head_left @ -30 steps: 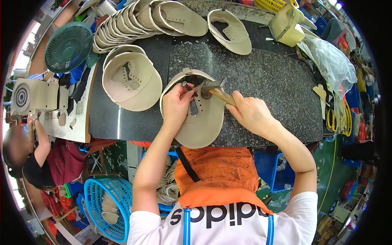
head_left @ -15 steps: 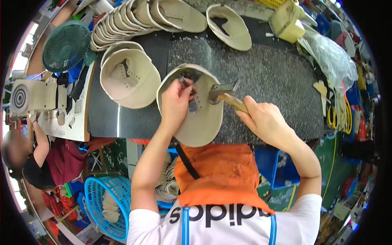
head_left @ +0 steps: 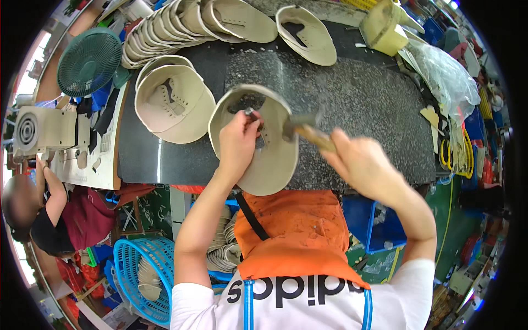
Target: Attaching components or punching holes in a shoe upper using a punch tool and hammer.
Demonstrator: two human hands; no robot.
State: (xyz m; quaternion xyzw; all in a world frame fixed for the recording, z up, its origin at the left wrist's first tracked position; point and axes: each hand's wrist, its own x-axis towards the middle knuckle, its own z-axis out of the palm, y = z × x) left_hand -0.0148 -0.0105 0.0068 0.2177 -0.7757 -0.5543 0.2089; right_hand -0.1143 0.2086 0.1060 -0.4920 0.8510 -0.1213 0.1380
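A beige shoe upper lies on the dark stone slab, its curved edge standing up and a row of small holes beside its opening. My left hand is inside it, fingers pinched round a short dark metal punch. The punch's lower end is hidden by the fingers. My right hand grips the wooden handle of a hammer. Smeared by motion, the hammer head is over the upper's right edge, to the right of the punch.
More uppers lie at left, a row of them along the back left, and one at the back. A cream container and clear plastic bag are at right. Left are a green fan, a blue basket and a person.
The hammer head has shifted slightly right and is blurred, and my right hand has moved slightly right with it. The punch in my left hand looks more upright; the upper stays nearly in place.
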